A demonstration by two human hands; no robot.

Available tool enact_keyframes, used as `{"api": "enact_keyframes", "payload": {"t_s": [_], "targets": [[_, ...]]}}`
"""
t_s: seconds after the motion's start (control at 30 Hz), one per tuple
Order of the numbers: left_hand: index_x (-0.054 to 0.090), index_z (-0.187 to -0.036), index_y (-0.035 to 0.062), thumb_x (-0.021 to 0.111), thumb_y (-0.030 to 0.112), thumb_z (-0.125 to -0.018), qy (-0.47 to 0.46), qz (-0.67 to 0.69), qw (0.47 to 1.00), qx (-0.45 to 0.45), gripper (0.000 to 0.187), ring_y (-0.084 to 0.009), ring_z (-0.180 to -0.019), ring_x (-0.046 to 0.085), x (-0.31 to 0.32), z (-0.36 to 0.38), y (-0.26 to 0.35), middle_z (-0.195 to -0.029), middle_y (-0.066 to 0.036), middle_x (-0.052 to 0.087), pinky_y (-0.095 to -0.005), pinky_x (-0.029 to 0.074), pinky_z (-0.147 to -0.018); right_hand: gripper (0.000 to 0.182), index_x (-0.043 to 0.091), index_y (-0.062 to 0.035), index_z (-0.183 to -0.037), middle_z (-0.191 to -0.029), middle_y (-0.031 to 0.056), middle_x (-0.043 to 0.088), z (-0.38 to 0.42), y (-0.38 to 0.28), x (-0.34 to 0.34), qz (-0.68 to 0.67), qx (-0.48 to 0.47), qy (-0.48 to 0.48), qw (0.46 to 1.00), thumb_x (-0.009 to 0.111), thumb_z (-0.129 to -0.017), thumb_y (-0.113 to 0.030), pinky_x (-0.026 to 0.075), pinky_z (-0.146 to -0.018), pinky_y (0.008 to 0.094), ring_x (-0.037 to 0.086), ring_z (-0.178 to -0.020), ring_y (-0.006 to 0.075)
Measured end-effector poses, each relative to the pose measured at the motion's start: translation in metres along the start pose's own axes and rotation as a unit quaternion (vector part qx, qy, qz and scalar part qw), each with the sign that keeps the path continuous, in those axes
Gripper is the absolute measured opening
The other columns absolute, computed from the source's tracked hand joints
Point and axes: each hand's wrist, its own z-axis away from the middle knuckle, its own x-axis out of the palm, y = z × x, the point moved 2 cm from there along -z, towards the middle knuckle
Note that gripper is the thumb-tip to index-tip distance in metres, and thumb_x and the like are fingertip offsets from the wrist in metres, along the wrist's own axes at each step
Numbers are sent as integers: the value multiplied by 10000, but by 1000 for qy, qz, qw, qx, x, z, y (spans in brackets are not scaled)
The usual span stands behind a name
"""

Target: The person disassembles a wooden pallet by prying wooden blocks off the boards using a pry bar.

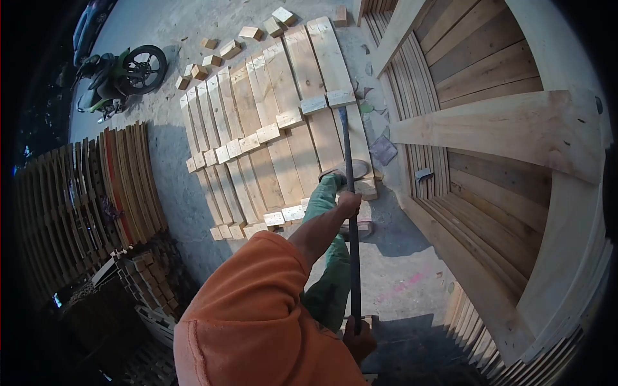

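A long dark pry bar runs lengthwise through the view. My left hand is closed around its middle, the arm reaching out in an orange sleeve. Lower down, my right hand grips the bar near its bottom end, partly in shadow. The bar's flat bluish tip meets the edge of a wooden block on a wooden pallet. That pallet lies on the ground, its slats crossed by rows of short blocks. One of my shoes is at the pallet's near end; the other is beside it.
Large wooden pallets stand upright close on the right. Loose wood blocks lie beyond the pallet's far edge. On the left are stacked pallets and a parked motorcycle. Flat debris lies on the concrete.
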Motion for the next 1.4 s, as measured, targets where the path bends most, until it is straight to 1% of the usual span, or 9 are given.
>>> {"api": "enact_keyframes", "payload": {"t_s": [0.17, 0.53, 0.63, 0.7, 0.87, 0.97, 1.2, 1.33, 1.4], "targets": [[576, -823, -34, 651, 297, -814, 79, -45, 996, 19, 340, -228, -417, 540, 9, 26, -36, -607, -117, 584, -369, 442, -383, 355, 599, -92, -730, -565, 99, 599, 26, 84, 54, 0, 21, -71, 997, 611, -800, -440, 473, -514, 435, 604, -525, 317], [487, -626, 38, 625, 254, -835, -120, 6, 989, 85, 330, -233, -375, 465, -14, -7, 19, -513, -85, 475, -383, 358, -367, 358, 608, -98, -785, -625, 117, 598, 4, -66, -75, 25, 23, -90, 995, 569, -826, -451, 455, -565, 451, 603, -592, 342], [488, -637, 33, 622, 215, -833, -108, 48, 991, 57, 300, -230, -375, 465, 9, -15, -23, -512, -96, 458, -376, 356, -363, 328, 616, -97, -802, -620, 115, 609, 10, -61, -89, 50, 24, -95, 994, 585, -820, -423, 465, -560, 429, 615, -594, 336], [483, -641, 30, 619, 203, -832, -95, 70, 993, 27, 291, -230, -375, 464, 5, 16, -7, -511, -96, 452, -374, 354, -359, 385, 585, -107, -727, -517, 88, 574, 9, -62, -100, 34, 13, -2, 999, 560, -824, -479, 452, -482, 426, 586, -478, 311], [465, -638, 21, 619, 186, -825, -95, 60, 993, 44, 293, -219, -373, 458, -22, 4, 64, -496, -66, 432, -371, 362, -351, 381, 585, -103, -711, -544, 122, 569, -40, -85, -70, 100, -13, -35, 994, 581, -810, -471, 453, -481, 442, 585, -519, 348], [469, -659, 28, 605, 209, -837, -13, 40, 999, 1, 288, -195, -361, 447, -12, -4, 40, -507, -55, 446, -359, 369, -352, 374, 591, -113, -717, -529, 106, 565, -38, -36, -33, 52, 30, -107, 992, 582, -805, -476, 458, -484, 440, 585, -502, 335], [585, -876, -24, 616, 265, -835, 108, -25, 994, -22, 293, -293, -641, 648, 90, 17, 38, -759, -157, 635, -375, 508, -490, 370, 558, -81, -660, -534, 121, 547, -116, 141, -20, 70, -40, 1, 997, 645, -769, -424, 434, -467, 446, 555, -493, 346], [613, -891, -33, 610, 250, -837, 31, -142, 988, 49, 288, -296, -666, 650, 116, -27, 47, -782, -160, 637, -372, 526, -518, 390, 561, -75, -674, -549, 142, 556, -157, 87, -94, 96, 14, -18, 995, 625, -784, -444, 437, -485, 467, 566, -519, 359], [629, -888, -21, 599, 234, -841, 29, 59, 995, -69, 261, -295, -637, 645, 80, -8, 60, -733, -153, 622, -373, 523, -501, 394, 567, -87, -697, -547, 145, 563, -131, 42, -90, 117, 21, -50, 992, 605, -796, -466, 440, -492, 469, 581, -534, 361]]}}
